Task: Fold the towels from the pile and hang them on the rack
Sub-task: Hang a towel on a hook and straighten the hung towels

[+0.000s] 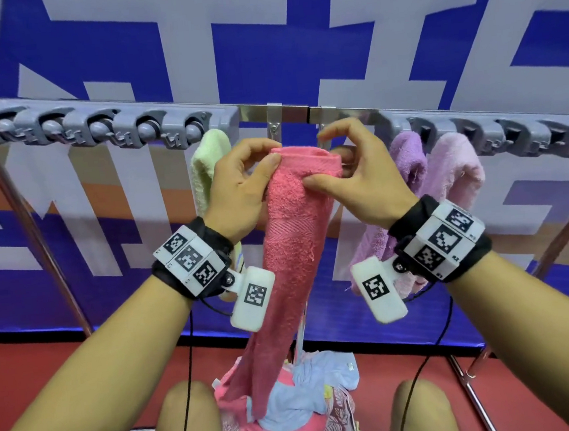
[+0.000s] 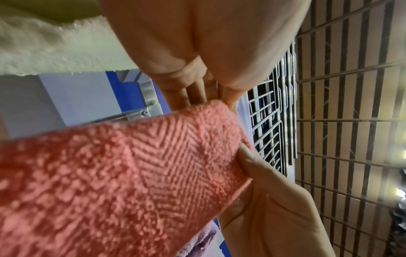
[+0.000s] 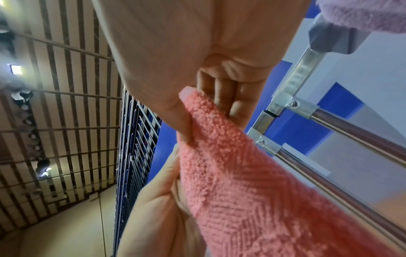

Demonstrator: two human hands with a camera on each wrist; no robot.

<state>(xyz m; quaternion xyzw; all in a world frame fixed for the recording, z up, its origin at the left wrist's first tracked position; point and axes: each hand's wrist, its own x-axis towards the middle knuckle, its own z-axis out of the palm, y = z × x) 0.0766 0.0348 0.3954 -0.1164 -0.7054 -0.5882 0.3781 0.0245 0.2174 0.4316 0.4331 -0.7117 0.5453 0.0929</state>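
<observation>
A coral-pink towel [image 1: 295, 235], folded into a long strip, hangs from both hands just below the rack's metal rail [image 1: 293, 113]. My left hand [image 1: 272, 154] pinches its top left corner between thumb and fingers. At the top right edge, my right hand [image 1: 319, 159] pinches it with the thumb in front. The towel's lower end reaches the pile of towels [image 1: 312, 391] on the floor. In the left wrist view the coral towel [image 2: 131, 173] fills the frame under my curled fingers [image 2: 195, 93]. In the right wrist view my thumb [image 3: 182, 113] presses the towel [image 3: 263, 191].
A pale green towel [image 1: 208, 167] hangs left of my hands. A purple towel [image 1: 409, 159] and a light pink towel [image 1: 455, 173] hang to the right. Grey clip blocks [image 1: 96, 128] line the rail on both sides. My knees frame the pile.
</observation>
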